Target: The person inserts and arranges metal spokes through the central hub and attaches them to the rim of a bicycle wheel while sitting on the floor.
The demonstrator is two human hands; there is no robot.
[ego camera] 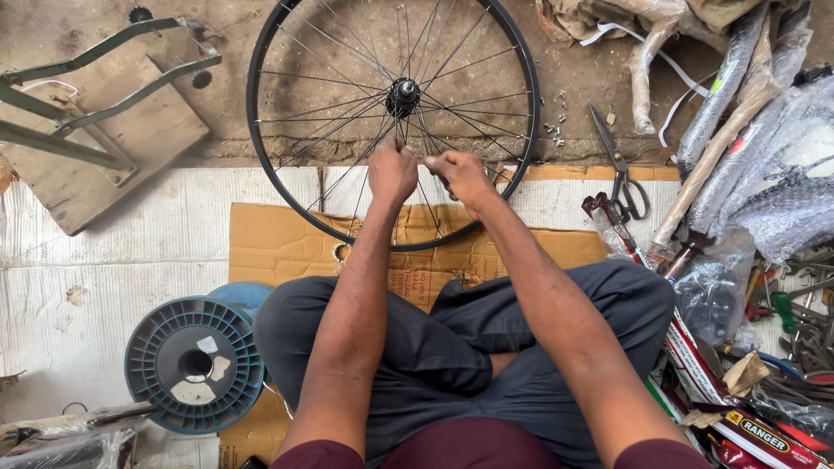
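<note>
Head view. The person sits cross-legged on a sheet of cardboard (278, 243). A bicycle wheel (393, 122) lies just ahead of both hands, its near rim over the cardboard's far edge and its hub (403, 94) directly beyond the knuckles.

The left hand (393, 172) is closed in a fist around the spokes (330, 108) below the hub. The right hand (460, 176), just beside it, is closed narrow, fingertips pinched on a spoke or a small part — too small to tell which.

Handling, as judged: the wheel looks light, with a stiff rim. The spokes are thin wire that would flex and bend if forced, and offer little grip. The rim or the hub appears the sounder place to take hold.

Room and edges:
- Beyond the right hand, scissors (618, 169) and small loose screws (556, 130) lie close outside the rim.
- Further right, wrapped bicycle parts (764, 148) and tools crowd the ground — little room there.
- Left of the left hand, past the rim, a green metal frame (95, 95) sits on a board, well apart.
- Back beside the left knee, a blue plastic spool (193, 365).
- The freest ground is the white mat (113, 260) to the left.
</note>
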